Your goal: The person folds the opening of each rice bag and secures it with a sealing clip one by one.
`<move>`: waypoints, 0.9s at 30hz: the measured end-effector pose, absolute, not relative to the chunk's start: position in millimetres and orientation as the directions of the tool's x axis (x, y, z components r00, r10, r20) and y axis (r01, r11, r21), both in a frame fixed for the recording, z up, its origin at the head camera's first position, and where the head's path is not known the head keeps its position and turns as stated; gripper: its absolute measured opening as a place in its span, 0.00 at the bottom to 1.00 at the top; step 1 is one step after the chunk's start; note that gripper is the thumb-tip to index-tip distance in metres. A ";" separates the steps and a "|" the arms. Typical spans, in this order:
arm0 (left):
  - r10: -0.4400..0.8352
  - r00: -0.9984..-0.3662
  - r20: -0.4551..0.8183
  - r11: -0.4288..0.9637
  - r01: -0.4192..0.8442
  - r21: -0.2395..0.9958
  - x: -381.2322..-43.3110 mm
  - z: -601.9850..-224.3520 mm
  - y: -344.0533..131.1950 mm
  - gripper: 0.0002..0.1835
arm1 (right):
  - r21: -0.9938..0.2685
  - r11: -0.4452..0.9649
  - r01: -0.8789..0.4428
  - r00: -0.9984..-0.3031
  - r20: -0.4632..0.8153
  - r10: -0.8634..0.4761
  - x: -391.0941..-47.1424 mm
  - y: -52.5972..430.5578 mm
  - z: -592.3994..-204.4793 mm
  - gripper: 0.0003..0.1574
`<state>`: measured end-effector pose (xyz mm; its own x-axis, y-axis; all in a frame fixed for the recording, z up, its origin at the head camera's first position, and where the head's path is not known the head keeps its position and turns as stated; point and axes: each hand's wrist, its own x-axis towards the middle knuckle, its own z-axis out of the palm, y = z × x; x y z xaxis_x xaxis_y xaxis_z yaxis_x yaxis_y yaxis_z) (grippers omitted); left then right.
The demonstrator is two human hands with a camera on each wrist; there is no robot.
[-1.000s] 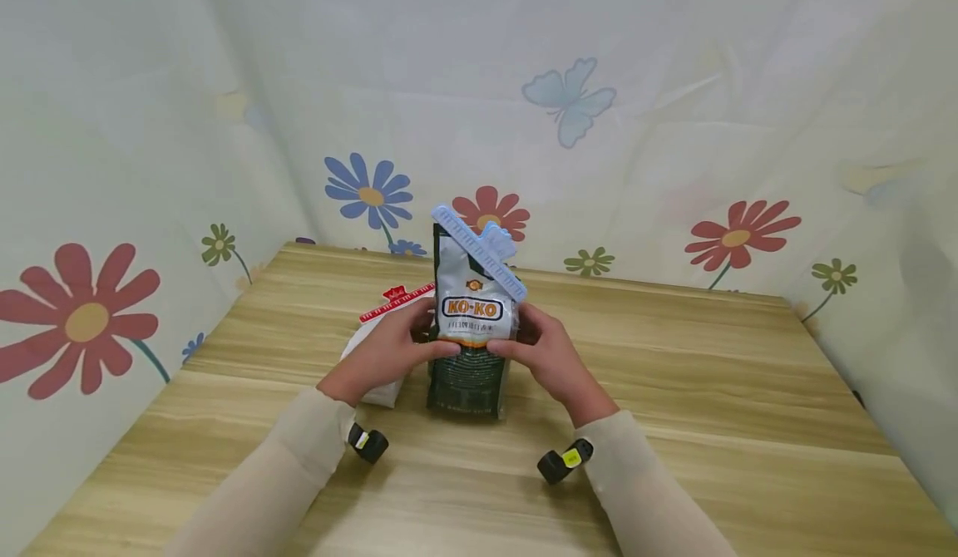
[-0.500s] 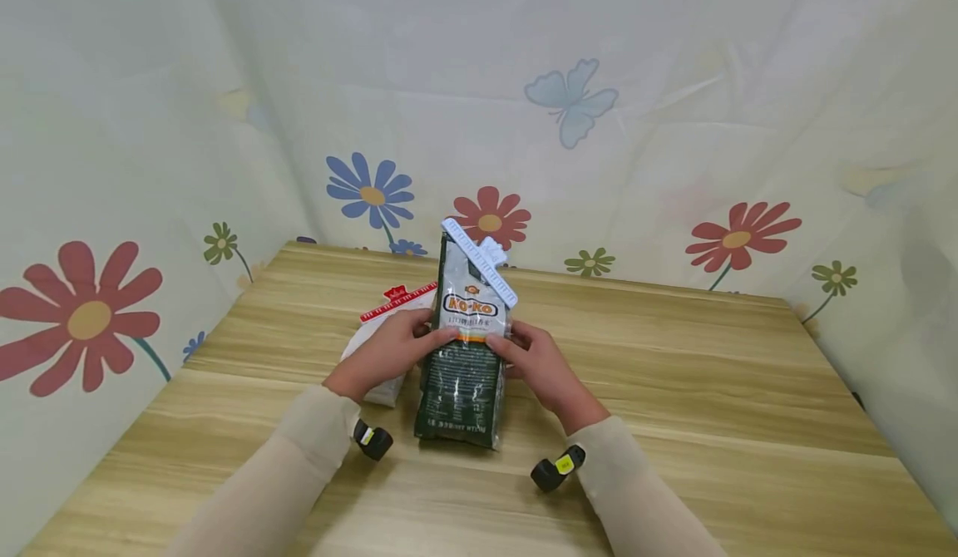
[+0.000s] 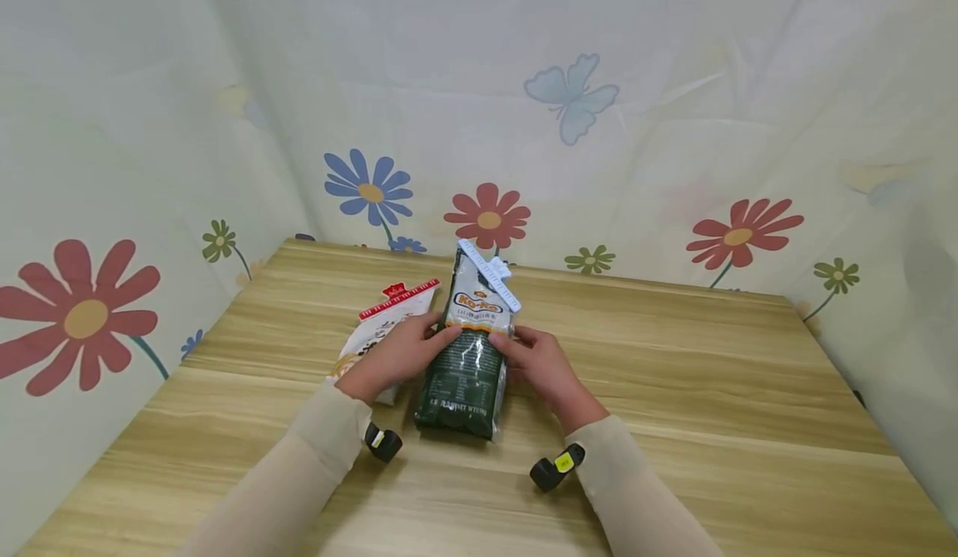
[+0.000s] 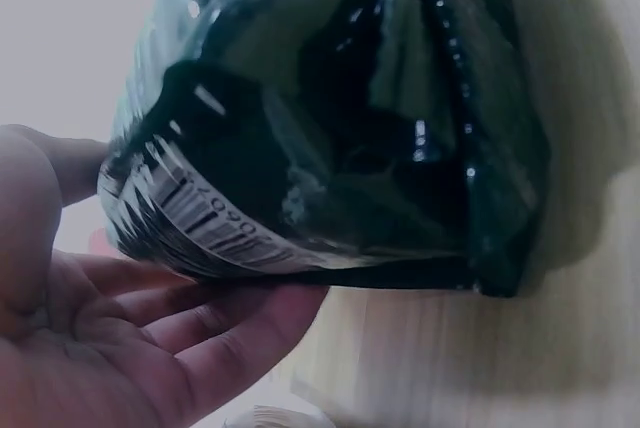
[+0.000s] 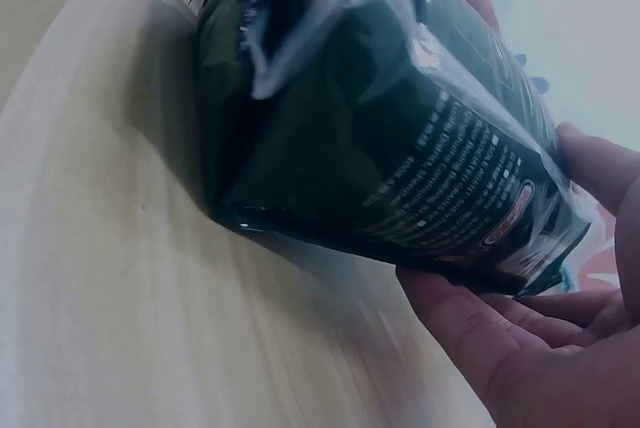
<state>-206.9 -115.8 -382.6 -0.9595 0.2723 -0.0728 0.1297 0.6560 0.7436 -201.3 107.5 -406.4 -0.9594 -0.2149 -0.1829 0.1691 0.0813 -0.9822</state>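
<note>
Both hands hold a green and silver KO-KO packet (image 3: 460, 374) by its two sides, thumbs on the front face. A light-blue sealing clip (image 3: 489, 275) runs slantwise across its top corner. My left hand (image 3: 400, 347) has its fingers under the packet's edge, near a barcode in the left wrist view. On the opposite side, my right hand (image 3: 546, 366) grips with fingers beneath and thumb above, as the right wrist view shows. The packet leans back, its lower end toward me and close over the table. Its underside is mostly hidden.
A white bag (image 3: 389, 324) with a red sealing clip (image 3: 399, 299) lies on the wood-grain table (image 3: 711, 391), left of the packet and partly behind my left hand. A flower-print curtain (image 3: 636, 166) rises behind the table and along both sides.
The packet has tipped back from nearly upright, its clipped top now lower and slightly farther right. Both hands stay on its sides. More of the white bag shows.
</note>
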 end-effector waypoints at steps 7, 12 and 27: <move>0.263 -0.962 -0.078 0.672 0.125 0.730 -203.1 -387.3 -112.5 0.28 | -0.983 0.038 0.181 -0.958 -0.185 -0.221 -204.0 108.1 -414.6 0.45; 0.257 -0.964 -0.066 0.708 0.141 0.692 -201.5 -391.2 -109.9 0.31 | -0.980 0.070 0.186 -0.955 -0.197 -0.220 -204.2 109.4 -417.2 0.41; 0.221 -0.971 -0.087 0.806 0.132 0.577 -200.1 -394.0 -98.2 0.28 | -0.970 0.168 0.175 -0.959 -0.207 -0.194 -208.0 113.0 -423.7 0.35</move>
<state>-200.1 -98.2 -394.0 -0.9714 0.2213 -0.0866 0.1321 0.8058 0.5772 -208.0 113.0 -423.7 -0.9589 -0.1940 -0.2069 0.1754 0.1676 -0.9701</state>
